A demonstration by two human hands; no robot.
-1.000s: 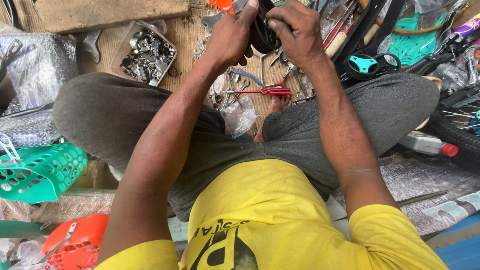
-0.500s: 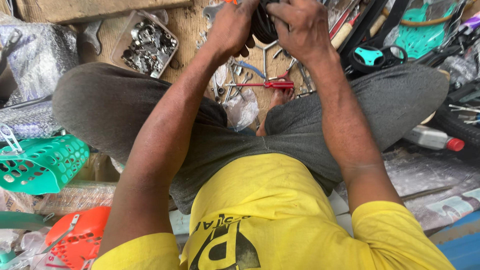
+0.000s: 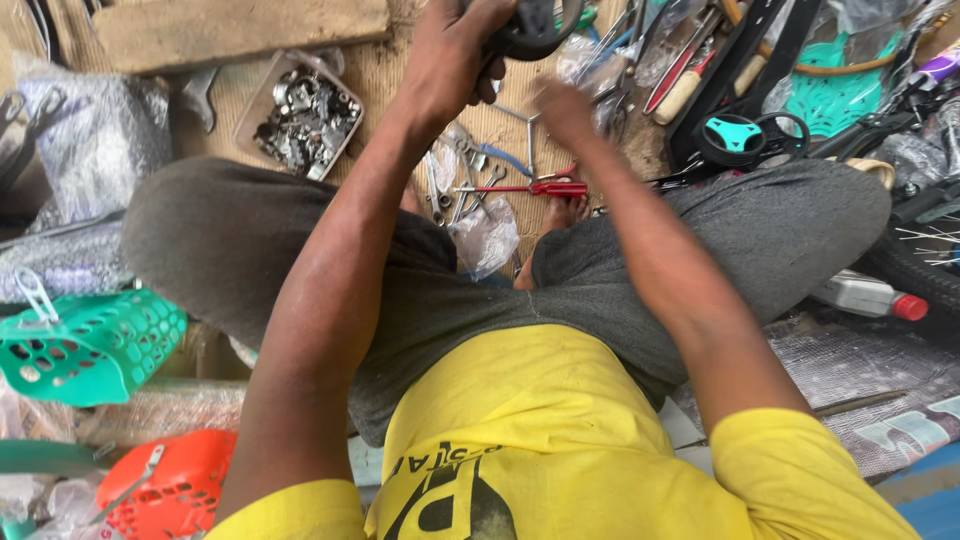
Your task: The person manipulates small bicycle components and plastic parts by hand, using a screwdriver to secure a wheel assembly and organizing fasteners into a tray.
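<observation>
Left hand (image 3: 455, 60): fingers wrapped tight round a black rounded part (image 3: 530, 35), held up at the top edge of view.
Right hand (image 3: 565, 105): just below and right of the grip, blurred; cannot tell whether its fingers are together or apart; seems off the part.
Below the grip: red-handled tool (image 3: 535, 188) and loose spanners (image 3: 465, 185) on the floor, beside a crumpled plastic bag (image 3: 485, 235).
Left of the grip: tray of metal fittings (image 3: 305, 115), well apart.
Right of the grip: teal wheel piece (image 3: 740, 135).
Risk: a one-handed hold may let the part slip onto the spanners.
</observation>
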